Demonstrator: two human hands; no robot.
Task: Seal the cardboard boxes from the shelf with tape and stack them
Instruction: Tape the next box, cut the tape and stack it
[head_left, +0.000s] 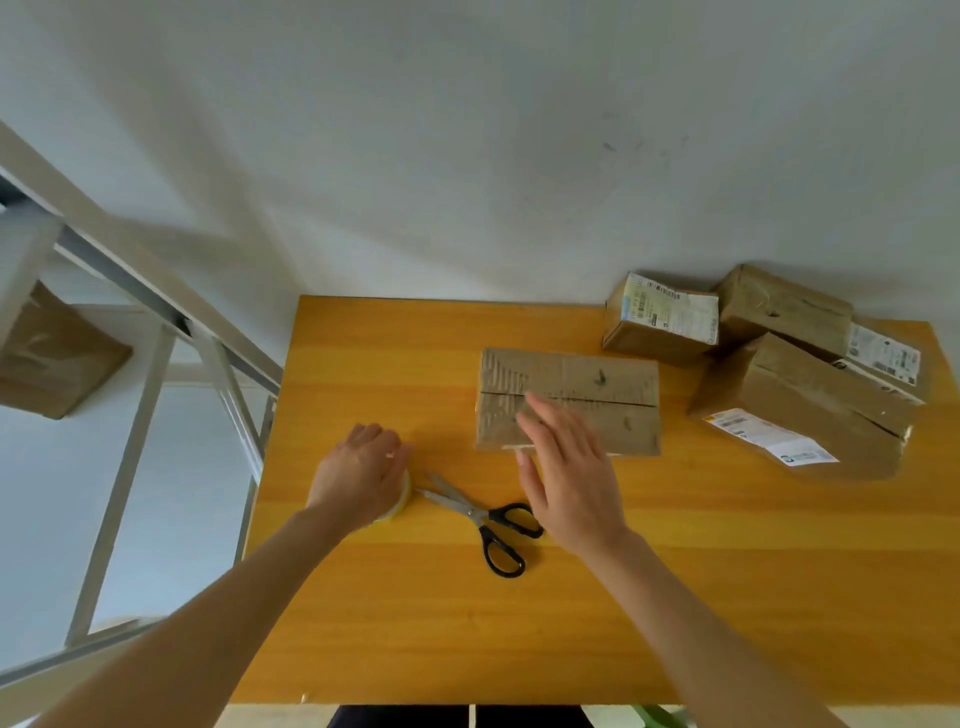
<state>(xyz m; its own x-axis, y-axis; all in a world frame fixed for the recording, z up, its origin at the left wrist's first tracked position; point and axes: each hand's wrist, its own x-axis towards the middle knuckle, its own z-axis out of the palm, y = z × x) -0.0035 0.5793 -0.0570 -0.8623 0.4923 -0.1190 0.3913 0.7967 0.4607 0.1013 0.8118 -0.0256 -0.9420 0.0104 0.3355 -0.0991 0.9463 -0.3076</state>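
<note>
A flat cardboard box (592, 382) lies in the middle of the yellow table (519, 623), its top flaps closed along a visible seam. My right hand (569, 478) hovers over the box's near edge with fingers straight and spread. My left hand (361, 475) lies curled over a yellowish tape roll (400, 503), which it mostly hides. Black-handled scissors (488, 519) lie on the table between my hands.
Three cardboard boxes with shipping labels (795, 364) are piled at the table's back right against the white wall. A metal shelf frame (156, 364) stands to the left, with one more cardboard box (52, 358) on it.
</note>
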